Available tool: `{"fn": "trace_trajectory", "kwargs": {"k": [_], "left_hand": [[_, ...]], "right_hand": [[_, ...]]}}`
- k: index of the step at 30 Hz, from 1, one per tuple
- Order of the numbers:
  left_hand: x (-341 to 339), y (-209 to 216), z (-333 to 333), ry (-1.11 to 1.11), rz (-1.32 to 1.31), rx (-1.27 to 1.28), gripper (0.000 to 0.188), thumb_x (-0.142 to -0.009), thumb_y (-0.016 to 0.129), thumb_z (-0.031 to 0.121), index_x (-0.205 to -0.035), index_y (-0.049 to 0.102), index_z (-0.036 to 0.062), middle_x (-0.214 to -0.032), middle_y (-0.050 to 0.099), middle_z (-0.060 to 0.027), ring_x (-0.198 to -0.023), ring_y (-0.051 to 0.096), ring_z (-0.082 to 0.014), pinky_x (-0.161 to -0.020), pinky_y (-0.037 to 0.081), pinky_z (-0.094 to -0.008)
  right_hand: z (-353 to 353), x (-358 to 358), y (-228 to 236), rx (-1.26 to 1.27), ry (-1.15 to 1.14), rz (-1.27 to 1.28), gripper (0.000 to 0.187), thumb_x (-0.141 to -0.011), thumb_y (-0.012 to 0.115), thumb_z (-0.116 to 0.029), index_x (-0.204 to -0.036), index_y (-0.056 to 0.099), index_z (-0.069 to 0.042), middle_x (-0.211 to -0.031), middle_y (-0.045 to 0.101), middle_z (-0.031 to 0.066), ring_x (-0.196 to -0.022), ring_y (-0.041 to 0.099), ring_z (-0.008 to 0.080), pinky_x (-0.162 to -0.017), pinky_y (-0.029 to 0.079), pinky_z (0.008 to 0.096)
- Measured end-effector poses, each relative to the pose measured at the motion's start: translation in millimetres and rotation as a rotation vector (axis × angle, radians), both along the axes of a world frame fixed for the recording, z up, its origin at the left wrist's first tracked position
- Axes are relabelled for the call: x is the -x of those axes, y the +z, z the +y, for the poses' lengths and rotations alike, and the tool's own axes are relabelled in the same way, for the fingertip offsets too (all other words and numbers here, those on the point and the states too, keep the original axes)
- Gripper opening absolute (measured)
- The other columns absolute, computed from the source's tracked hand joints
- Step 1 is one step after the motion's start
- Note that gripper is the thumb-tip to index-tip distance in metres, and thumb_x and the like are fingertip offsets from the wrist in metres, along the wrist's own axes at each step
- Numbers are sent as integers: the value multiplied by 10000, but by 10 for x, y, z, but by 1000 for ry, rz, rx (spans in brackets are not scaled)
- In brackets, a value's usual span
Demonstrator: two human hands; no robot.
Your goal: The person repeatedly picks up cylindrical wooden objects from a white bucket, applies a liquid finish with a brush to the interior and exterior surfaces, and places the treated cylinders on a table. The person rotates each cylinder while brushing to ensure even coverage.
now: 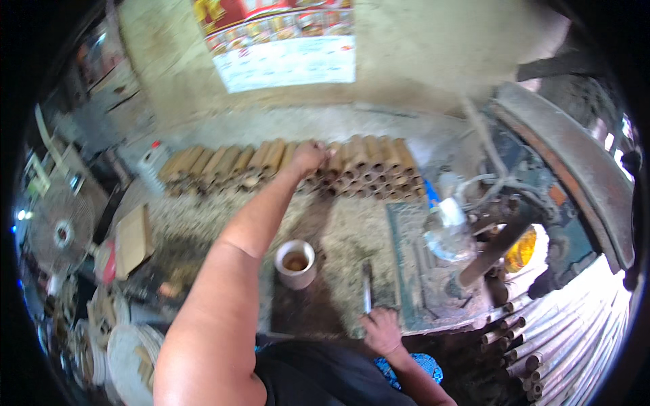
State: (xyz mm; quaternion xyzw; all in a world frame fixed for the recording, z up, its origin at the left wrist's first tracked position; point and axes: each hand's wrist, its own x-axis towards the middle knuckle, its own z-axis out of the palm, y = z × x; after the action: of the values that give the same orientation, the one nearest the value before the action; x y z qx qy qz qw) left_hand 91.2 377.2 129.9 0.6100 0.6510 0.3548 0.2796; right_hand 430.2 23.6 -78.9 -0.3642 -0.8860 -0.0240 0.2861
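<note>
My left hand (pixel 310 157) reaches to the far side of the bench, its fingers closed at the end of a short brown tube (pixel 334 160) in a stacked row. Blur hides the exact grip. The row of tubes (pixel 233 162), which look like bamboo, lies along the wall, open ends toward me. At the near edge my right hand (pixel 383 330) is closed around a thin tool (pixel 367 292) with a shiny shaft and a dark far end; its kind is unclear. Between my arms stands a thick pale cup-like container (pixel 296 276) with something brown inside.
A machine (pixel 501 176) with a curved guard fills the right side. Before it sit a clear plastic container (pixel 448 237) and a white tub (pixel 535 250) with yellow contents. Long poles (pixel 575 338) lie lower right. At left are a fan (pixel 62 230), cardboard (pixel 133 240) and a jug (pixel 152 162).
</note>
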Motion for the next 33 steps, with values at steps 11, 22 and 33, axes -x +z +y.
{"fn": "trace_trajectory", "kwargs": {"k": [11, 22, 33], "left_hand": [[3036, -557, -4702, 701, -24, -285, 401, -885, 824, 269, -1153, 660, 19, -860, 643, -1, -760, 594, -89, -693, 516, -258], [4328, -2506, -8494, 1094, 259, 662, 744, -740, 832, 324, -1365, 584, 7, -1265, 680, -239, -1175, 659, -375, -1011, 515, -424], [4553, -3266, -7394, 1225, -147, 533, 940, -810, 726, 541, -1503, 422, -17, -1354, 604, -266, -1210, 618, -396, -1055, 473, -477]], "right_hand": [[96, -131, -425, -51, -72, 20, 433, -841, 722, -110, -1265, 645, -60, -1261, 605, 206, -1172, 544, 431, -1008, 434, 514], [259, -55, -77, -86, -94, 220, 341, -1044, 571, -159, -1315, 594, 48, -1295, 626, 229, -1221, 563, 415, -1095, 412, 489], [-118, 720, 1050, 37, -223, 413, 294, -958, 640, -43, -1250, 666, -25, -1227, 670, 190, -1177, 621, 329, -1051, 452, 413]]}}
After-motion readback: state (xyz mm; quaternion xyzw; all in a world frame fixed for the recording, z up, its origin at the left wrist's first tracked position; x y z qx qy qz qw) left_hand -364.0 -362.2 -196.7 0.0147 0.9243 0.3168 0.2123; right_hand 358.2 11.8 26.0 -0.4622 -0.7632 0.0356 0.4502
